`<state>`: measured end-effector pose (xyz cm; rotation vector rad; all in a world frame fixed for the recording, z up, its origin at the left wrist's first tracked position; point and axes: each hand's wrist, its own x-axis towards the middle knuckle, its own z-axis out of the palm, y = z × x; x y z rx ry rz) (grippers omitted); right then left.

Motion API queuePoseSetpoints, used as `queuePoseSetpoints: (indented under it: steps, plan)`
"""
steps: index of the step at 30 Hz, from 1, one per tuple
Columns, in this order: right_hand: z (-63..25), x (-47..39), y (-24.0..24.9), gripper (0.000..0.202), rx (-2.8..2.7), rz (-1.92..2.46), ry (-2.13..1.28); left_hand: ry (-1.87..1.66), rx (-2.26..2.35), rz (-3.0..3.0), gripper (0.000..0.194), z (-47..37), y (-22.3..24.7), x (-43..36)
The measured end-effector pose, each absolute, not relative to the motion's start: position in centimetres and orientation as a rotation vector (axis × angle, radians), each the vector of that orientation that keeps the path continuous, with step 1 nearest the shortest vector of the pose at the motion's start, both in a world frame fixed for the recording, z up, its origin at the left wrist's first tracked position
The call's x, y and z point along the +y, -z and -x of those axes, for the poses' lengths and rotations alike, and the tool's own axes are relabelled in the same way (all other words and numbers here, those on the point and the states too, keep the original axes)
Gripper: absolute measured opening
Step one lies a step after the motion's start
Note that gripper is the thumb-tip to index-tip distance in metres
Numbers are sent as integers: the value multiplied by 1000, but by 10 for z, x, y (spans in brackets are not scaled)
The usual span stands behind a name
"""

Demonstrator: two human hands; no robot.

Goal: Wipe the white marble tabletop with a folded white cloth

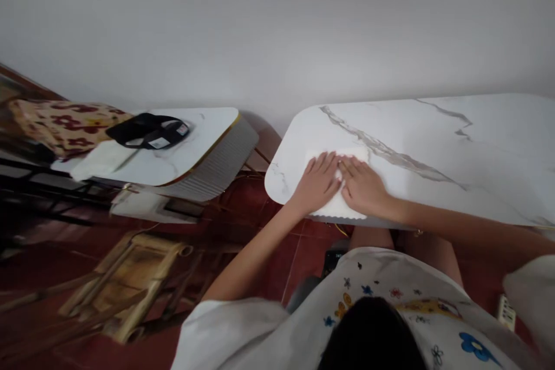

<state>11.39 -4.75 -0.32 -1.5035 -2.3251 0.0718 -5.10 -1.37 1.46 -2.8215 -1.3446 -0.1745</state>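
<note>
A thin white square sheet with a wavy edge (340, 207), either cloth or paper, lies on the marble-patterned white table (433, 139) near its left end. My left hand (318, 183) rests flat on the left part of the sheet, fingers stretched out and pointing away from me. Beside it, my right hand (365, 186) presses flat on the right part, fingers extended. The fingertips of both hands nearly meet near the sheet's far edge. Parts of the sheet are hidden beneath the palms.
Left of a gap stands a second white table (203, 118) with a black strapped item (150, 130), a white cloth (104, 157) and flower-patterned fabric (71, 124). A bamboo chair (134, 283) is at lower left on the red tiled floor (277, 254). A wall (277, 29) runs behind.
</note>
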Motion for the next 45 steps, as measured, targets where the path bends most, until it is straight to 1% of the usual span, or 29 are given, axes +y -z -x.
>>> queuePoseSetpoints:
  steps: [5, 11, 15, 21, 27, 31, 35, 40, 45]
  plan:
    - [-53, -7, -4, 62, -2440, 1364, -156, 230, -1522, 2664, 58, 117, -6, 8]
    - [-17, 73, 0, 59, -2400, 1319, -150, 262, -1605, 2556, 58, 146, -4, 81]
    - [-15, 132, 2, 57, -2371, 1325, -137, 272, -1623, 2528, 57, 142, -2, 141]
    - [-39, 210, 6, 55, -2365, 1323, -66, 302, -1558, 2547, 55, 120, 4, 224]
    - [-77, 257, 0, 55, -2385, 1480, 30, 360, -1472, 2563, 51, 72, -3, 275]
    - [-112, 249, 1, 55, -2330, 1556, 100, 360, -1366, 2626, 50, 33, -8, 277]
    - [-132, 217, 7, 58, -2289, 1613, 153, 349, -1211, 2726, 56, 20, -7, 260]
    - [-109, 163, 6, 60, -2311, 1638, 143, 314, -1145, 2807, 60, 51, -4, 219]
    - [-67, 101, 1, 60, -2359, 1535, 52, 299, -1247, 2747, 62, 98, -1, 150]
